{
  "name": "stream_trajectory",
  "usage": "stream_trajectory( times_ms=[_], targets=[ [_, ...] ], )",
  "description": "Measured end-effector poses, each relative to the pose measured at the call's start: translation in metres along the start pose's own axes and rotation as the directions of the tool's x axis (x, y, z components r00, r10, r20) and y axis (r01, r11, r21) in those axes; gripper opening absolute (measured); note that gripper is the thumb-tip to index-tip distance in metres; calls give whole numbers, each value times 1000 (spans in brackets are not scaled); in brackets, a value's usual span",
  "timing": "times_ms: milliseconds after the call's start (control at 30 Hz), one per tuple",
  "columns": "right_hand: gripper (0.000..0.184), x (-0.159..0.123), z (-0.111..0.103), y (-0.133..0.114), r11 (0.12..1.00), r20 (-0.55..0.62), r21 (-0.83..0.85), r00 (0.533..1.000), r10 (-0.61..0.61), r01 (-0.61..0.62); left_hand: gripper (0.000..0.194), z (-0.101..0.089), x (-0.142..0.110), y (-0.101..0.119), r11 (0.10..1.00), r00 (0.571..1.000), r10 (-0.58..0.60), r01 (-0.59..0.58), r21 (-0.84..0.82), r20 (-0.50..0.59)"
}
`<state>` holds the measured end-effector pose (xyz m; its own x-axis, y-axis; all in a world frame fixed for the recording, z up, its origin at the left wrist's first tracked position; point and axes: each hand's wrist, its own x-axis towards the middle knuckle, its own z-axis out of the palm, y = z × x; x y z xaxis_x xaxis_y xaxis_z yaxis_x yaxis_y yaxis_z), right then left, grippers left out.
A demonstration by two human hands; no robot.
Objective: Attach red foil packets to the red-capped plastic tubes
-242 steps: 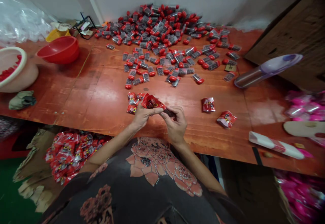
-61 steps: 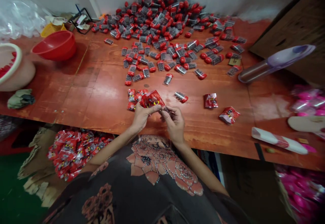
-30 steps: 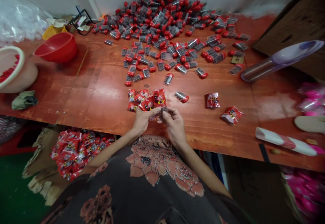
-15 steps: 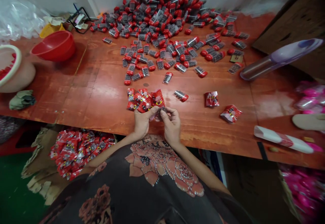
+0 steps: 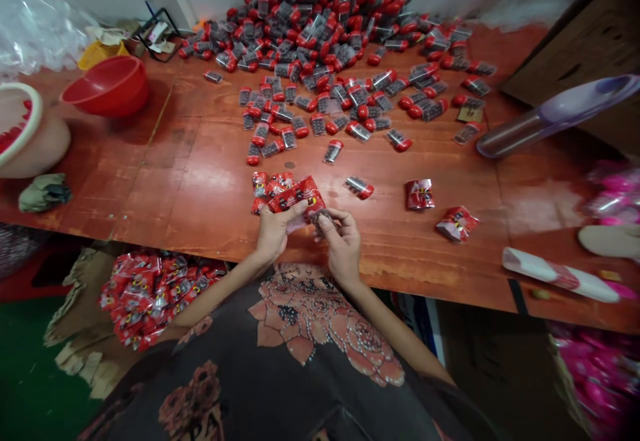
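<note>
My left hand (image 5: 274, 231) pinches a red printed plastic packet (image 5: 311, 191) by its near side, thumb on top. Beside it, the closed fingers of my right hand (image 5: 343, 241) grip a small see-through container (image 5: 320, 216) with dark contents, right at the packet's near edge; whether its end is inside the packet is hard to make out. Just behind my left hand lie several red packets (image 5: 280, 180) in a small group. A lone red-capped container (image 5: 359, 187) rests to the right, another (image 5: 333, 151) farther back. Two more red packets (image 5: 420, 194) lie at the right.
A large heap of red-capped containers (image 5: 310, 28) fills the table's back. At left stand a red bowl (image 5: 107, 88) and a white tub (image 5: 43, 138). A clear purple-rimmed scoop (image 5: 545, 118) and a white roll (image 5: 560, 273) lie right. Below the table edge sits a pile of red packets (image 5: 145, 294).
My left hand has moved slightly left and my right hand slightly right and down, so they are farther apart. More of the red packet shows above my left thumb.
</note>
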<state>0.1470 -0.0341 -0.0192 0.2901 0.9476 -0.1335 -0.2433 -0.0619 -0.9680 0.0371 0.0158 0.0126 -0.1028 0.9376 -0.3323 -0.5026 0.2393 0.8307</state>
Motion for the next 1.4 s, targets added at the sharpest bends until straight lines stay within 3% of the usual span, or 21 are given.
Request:
stream_trajectory(
  times_ms=[100,233,367,500,733,833,967,1133,1267,1333,1400],
  targets=[
    [22,0,0,0,996,-13,-59,998,-60,59,36,-3,1,2,998,998,-55,55,18,-8],
    [22,-1,0,3,988,-8,-115,994,-109,107,30,-5,2,-2,998,999,30,-28,60,-30],
    [22,-2,1,2,997,24,-59,998,-55,56,31,-6,3,-4,993,996,85,-81,88,-42],
    [21,-2,1,0,1000,60,-11,998,-14,15,35,-7,1,-3,992,998,51,-54,111,25],
    [23,-3,-2,8,985,-9,-117,991,-132,130,31,-2,-9,-4,976,996,62,-75,205,65],
    [21,-2,-2,4,1000,31,5,1000,0,0,33,-3,-9,-5,975,995,74,-87,202,72],
    [20,1,-1,-7,959,80,187,976,202,-214,38,-9,-6,-4,980,996,26,-43,193,90],
    [18,1,-1,-11,939,88,226,965,246,-260,33,-19,-2,-4,985,990,-10,-15,174,140],
    [21,-3,-1,-5,979,73,127,985,154,-162,34,-20,-1,-5,988,992,-13,-7,153,127],
    [23,-5,-2,-2,1000,42,-3,999,10,-10,36,-18,-3,-6,989,995,4,-18,145,98],
    [24,-7,-4,2,969,29,-169,984,-177,179,37,-15,-5,-6,989,997,22,-33,147,76]
  ],
)
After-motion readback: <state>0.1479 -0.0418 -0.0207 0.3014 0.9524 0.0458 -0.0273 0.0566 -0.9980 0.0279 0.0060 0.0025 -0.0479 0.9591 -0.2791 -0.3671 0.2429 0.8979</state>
